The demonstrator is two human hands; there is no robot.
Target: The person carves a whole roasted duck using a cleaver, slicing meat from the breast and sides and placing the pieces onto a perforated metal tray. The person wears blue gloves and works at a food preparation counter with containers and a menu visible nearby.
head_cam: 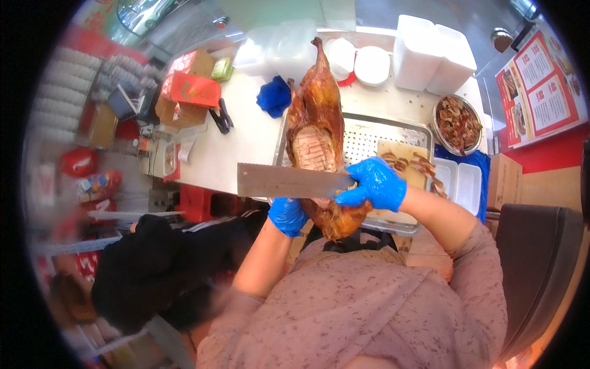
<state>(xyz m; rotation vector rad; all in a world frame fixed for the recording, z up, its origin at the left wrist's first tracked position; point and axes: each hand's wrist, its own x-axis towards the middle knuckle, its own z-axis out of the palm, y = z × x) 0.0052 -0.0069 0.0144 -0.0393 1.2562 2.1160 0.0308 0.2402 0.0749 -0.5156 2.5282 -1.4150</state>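
Observation:
A glossy brown roast duck (325, 97) is raised before me, its legs pointing away and the pale meat of its breast bared and scored. My left hand (288, 217), in a blue glove, grips the duck low on its left side; the blade and the bird cover some of the fingers. My right hand (378, 184), also gloved in blue, is closed around a broad cleaver (290, 181). The blade lies across the lower breast and points left; its handle is hidden in the hand. Below is a perforated metal tray (364, 138) with a cutting board (410, 150) bearing cut meat pieces.
At the right, a metal bowl (457, 123) holds chopped meat, beside white plastic trays (465, 189). White containers (428, 55) and a blue cloth (274, 97) stand or lie farther back. A person in dark clothing (152, 272) bends close on my left. A dark chair (534, 267) is at my right.

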